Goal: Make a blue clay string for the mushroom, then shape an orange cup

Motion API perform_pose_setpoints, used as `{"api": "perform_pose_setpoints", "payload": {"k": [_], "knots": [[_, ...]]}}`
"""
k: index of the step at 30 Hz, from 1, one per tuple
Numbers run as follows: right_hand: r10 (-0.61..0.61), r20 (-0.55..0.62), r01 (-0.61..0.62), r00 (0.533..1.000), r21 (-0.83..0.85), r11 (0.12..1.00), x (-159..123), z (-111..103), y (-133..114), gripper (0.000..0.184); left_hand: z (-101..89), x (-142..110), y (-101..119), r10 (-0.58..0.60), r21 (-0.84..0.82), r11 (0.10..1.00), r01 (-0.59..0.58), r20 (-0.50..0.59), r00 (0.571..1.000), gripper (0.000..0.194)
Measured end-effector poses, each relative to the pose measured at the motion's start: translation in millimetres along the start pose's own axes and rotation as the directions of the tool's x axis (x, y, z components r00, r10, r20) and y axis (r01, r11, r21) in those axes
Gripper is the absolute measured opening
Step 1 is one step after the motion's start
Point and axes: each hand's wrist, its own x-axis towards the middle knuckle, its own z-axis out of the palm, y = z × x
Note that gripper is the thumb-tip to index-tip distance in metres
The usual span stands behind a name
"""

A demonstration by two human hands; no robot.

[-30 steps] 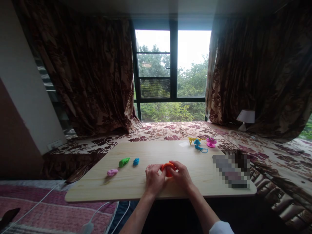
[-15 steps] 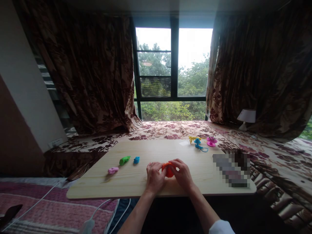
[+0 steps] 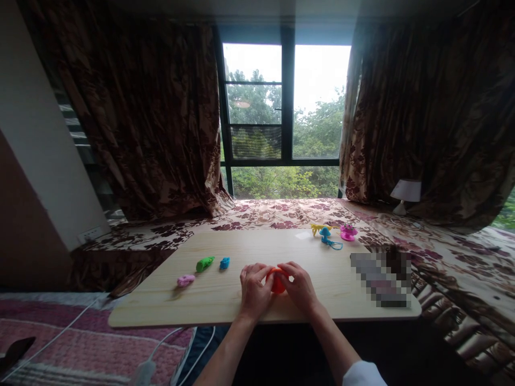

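Orange piece in the grip of left hand and right hand

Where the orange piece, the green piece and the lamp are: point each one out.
Orange piece (image 3: 278, 284): head view, on its rounded near side.
Green piece (image 3: 205, 264): head view, on the middle of its body.
Lamp (image 3: 406, 190): head view, on its pale shade.

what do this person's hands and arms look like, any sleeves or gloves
The left hand and right hand wear no gloves. A white sleeve covers part of the right arm near the bottom edge; the left arm shows no sleeve. No watch shows.
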Motion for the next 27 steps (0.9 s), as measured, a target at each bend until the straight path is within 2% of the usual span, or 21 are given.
{"api": "perform_pose_setpoints", "payload": {"k": [6,11,18,27], "knots": [[-0.003,-0.010,0.003,1.000,0.000,1.000,0.0,-1.4,-0.2,0.015,2.2,1.2,-1.7,-0.006,0.004,1.000,0.006,0.017,1.000,0.022],[-0.005,-0.011,0.005,1.000,0.000,1.000,0.3,-1.9,0.8,0.015,3.4,-0.3,-1.2,-0.006,0.007,1.000,0.005,0.045,0.999,0.016],[0.010,-0.026,-0.010,1.000,0.002,1.000,1.0,0.8,2.6,0.023,5.8,0.2,-7.9,-0.062,0.010,0.998,0.062,0.012,0.998,0.017],[0.013,-0.028,-0.013,1.000,0.010,1.000,-0.7,0.2,4.0,0.018,4.0,-0.7,-2.9,-0.045,-0.008,0.999,0.045,0.071,0.996,0.014]]}}
